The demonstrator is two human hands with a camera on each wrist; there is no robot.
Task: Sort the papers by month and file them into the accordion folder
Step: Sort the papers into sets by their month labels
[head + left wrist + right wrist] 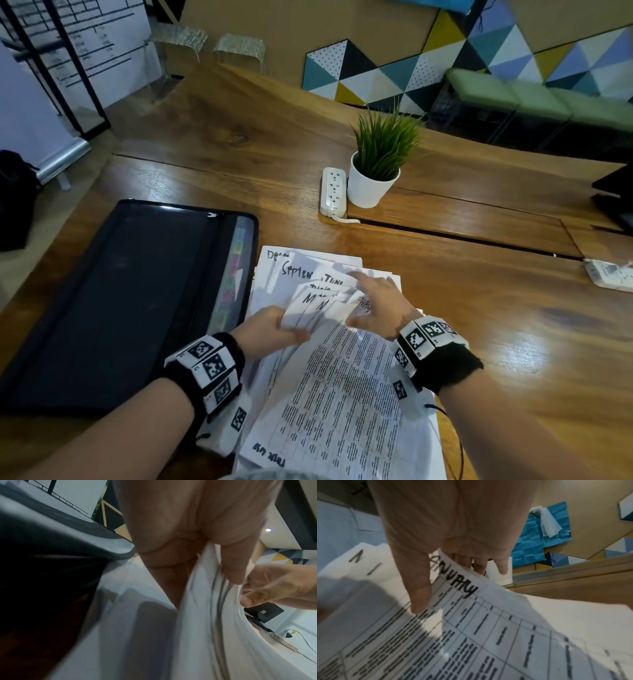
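Observation:
A black accordion folder [120, 291] lies flat on the left of the wooden table [496, 308], with coloured tabs showing along its right edge. Beside it is a loose pile of white papers [342, 404] with months handwritten at the top. My left hand [287, 332] grips a fanned bundle of several sheets [315, 308], thumb on top [231, 572]. My right hand [370, 301] holds a printed table sheet marked January [488, 628], with the thumb on its face and the fingers behind its top edge. Sheets marked September and June lie further back.
A potted green plant [376, 164] in a white pot and a white power strip [332, 188] stand behind the papers. A second power strip [609, 277] lies at the table's right edge, below a dark object [616, 195].

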